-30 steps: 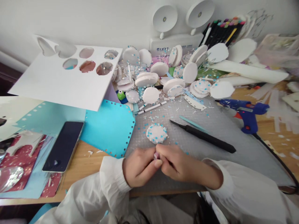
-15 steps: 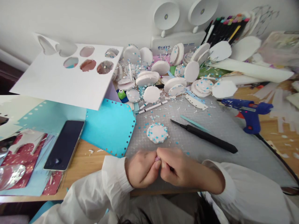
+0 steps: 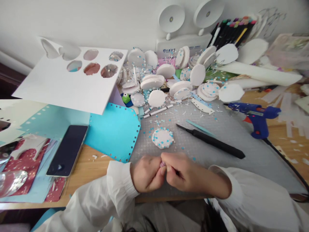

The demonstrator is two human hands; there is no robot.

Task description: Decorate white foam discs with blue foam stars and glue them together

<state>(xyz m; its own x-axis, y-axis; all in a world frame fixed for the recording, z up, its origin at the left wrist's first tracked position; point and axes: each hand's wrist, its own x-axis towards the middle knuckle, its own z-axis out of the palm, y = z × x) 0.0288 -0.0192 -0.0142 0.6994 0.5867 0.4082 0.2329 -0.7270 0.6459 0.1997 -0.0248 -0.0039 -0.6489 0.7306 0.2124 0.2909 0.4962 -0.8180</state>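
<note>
My left hand (image 3: 147, 174) and my right hand (image 3: 178, 171) meet at the front edge of the grey cutting mat (image 3: 212, 177). Both are closed, fingertips pinched together around a small pinkish-purple piece (image 3: 162, 164). Most of that piece is hidden by my fingers, so its kind cannot be made out. Just beyond my hands lies a white paper disc (image 3: 162, 138) ringed with small blue and white stars. A black-handled craft knife (image 3: 214, 141) rests to the right, beside a thin teal paper strip (image 3: 201, 127).
A blue glue gun (image 3: 258, 116) lies at the right, its cord trailing forward. Many white discs (image 3: 156, 98) are heaped at the back. Left are a white sheet with cut-out holes (image 3: 65, 83), bright blue paper (image 3: 112, 132) and a phone (image 3: 67, 150).
My hands stay together on the small purple piece, with only a slight shift of the fingers. The camera view has moved very slightly; the other things lie as before.
</note>
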